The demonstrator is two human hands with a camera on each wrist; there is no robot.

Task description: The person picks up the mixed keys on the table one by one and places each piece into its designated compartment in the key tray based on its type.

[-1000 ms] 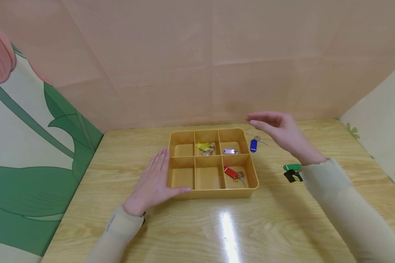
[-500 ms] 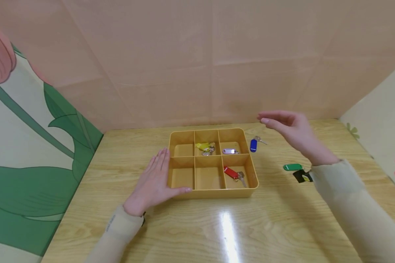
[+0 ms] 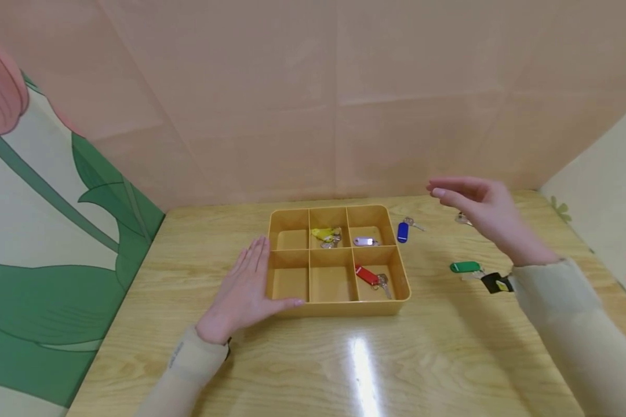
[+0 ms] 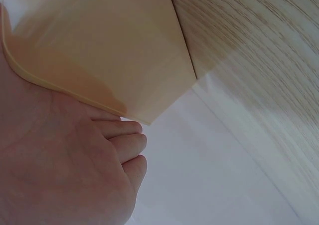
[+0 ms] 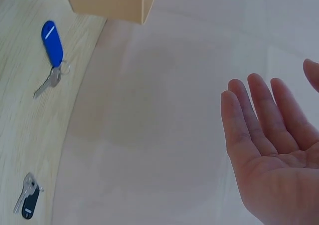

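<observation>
Tray (image 3: 339, 309): sits mid-frame on the surface (image 3: 292, 365); red (image 3: 367, 275), yellow (image 3: 323, 234) and pale (image 3: 364, 241) tags lie inside.
Left hand (image 3: 240, 292): straight-fingered against the tray's left side, thumb along the near rim, gripping nothing.
Right hand (image 3: 487, 209): raised, right of centre, fingers loosely bent, thumb apart, holding nothing.
Loose tags: blue (image 3: 403, 232) just beside the tray's right wall; green (image 3: 465, 267) farther right; dark (image 5: 31, 205), lower left in my right wrist view.
Tray risk: too hard a left push could slide it into the blue tag.
Cuff risk: dropping my right wrist carelessly could drag the black piece (image 3: 495, 282) across green's key.
</observation>
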